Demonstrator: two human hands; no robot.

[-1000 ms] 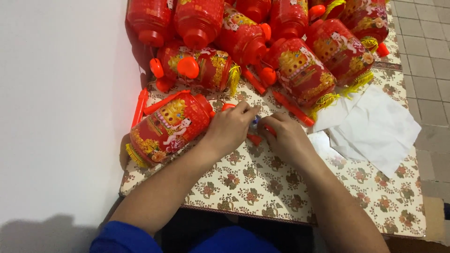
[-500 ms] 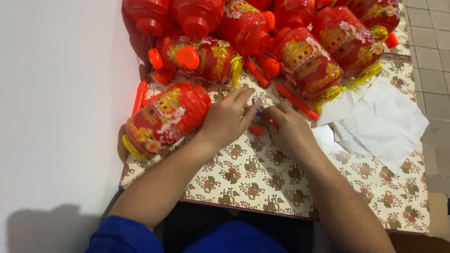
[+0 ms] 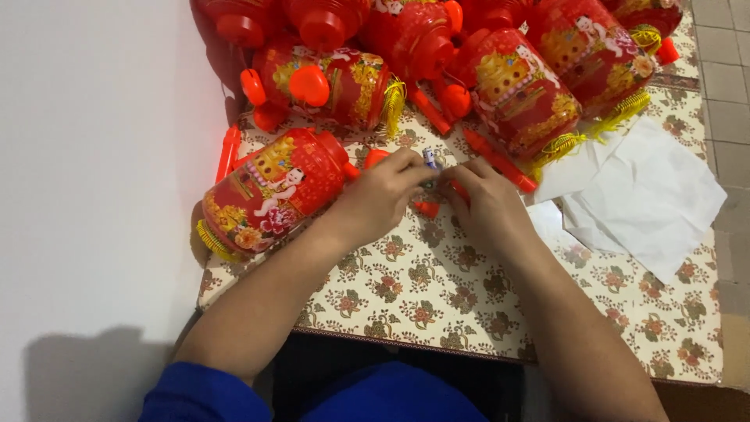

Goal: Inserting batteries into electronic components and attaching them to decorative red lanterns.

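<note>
My left hand [image 3: 380,197] and my right hand [image 3: 480,205] meet at the middle of the table, fingertips pinched together on a small orange-red plastic piece [image 3: 428,208] with a tiny blue-and-white part [image 3: 430,159] at the fingertips. A red and gold lantern [image 3: 269,191] with a yellow tassel lies on its side right beside my left hand, touching its wrist side. Much of the small piece is hidden under my fingers.
Several more red lanterns [image 3: 519,92] are piled along the far edge of the floral tablecloth [image 3: 437,297]. Orange plastic sticks [image 3: 500,162] lie among them. White paper sheets [image 3: 641,195] lie at the right. A white wall [image 3: 94,195] borders the left.
The view has shifted a little, so the lanterns sit higher in the frame. Both hands stay pinched together at the same spot, with only small finger movements.
</note>
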